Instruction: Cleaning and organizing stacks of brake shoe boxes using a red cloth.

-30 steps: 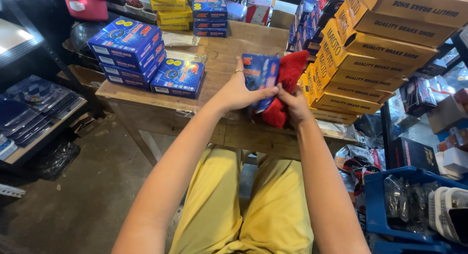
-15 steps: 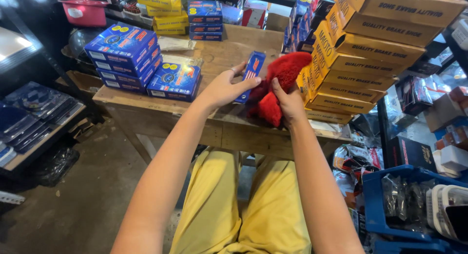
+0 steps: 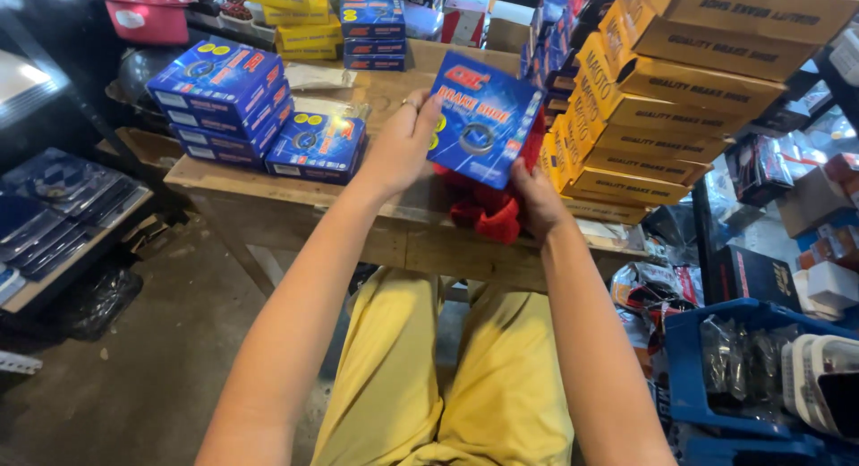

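Note:
I hold a flat blue box (image 3: 484,119) tilted up over the wooden table (image 3: 268,193), its printed face toward me. My left hand (image 3: 403,144) grips its left edge, a ring on one finger. My right hand (image 3: 534,200) is under the box's lower right corner and clutches a red cloth (image 3: 488,217) that bunches beneath the box. Both arms reach forward over my yellow-trousered legs.
Stacks of blue boxes (image 3: 224,95) and one pair (image 3: 318,146) sit on the table's left. More blue and yellow boxes stand at the back (image 3: 371,32). A tall stack of orange cartons (image 3: 680,99) fills the right. A blue crate (image 3: 761,377) stands at lower right, low shelves at left.
The blue box was edge-on near the table half a second ago. It has now been lifted and turned with its face toward me, and the red cloth sits under it.

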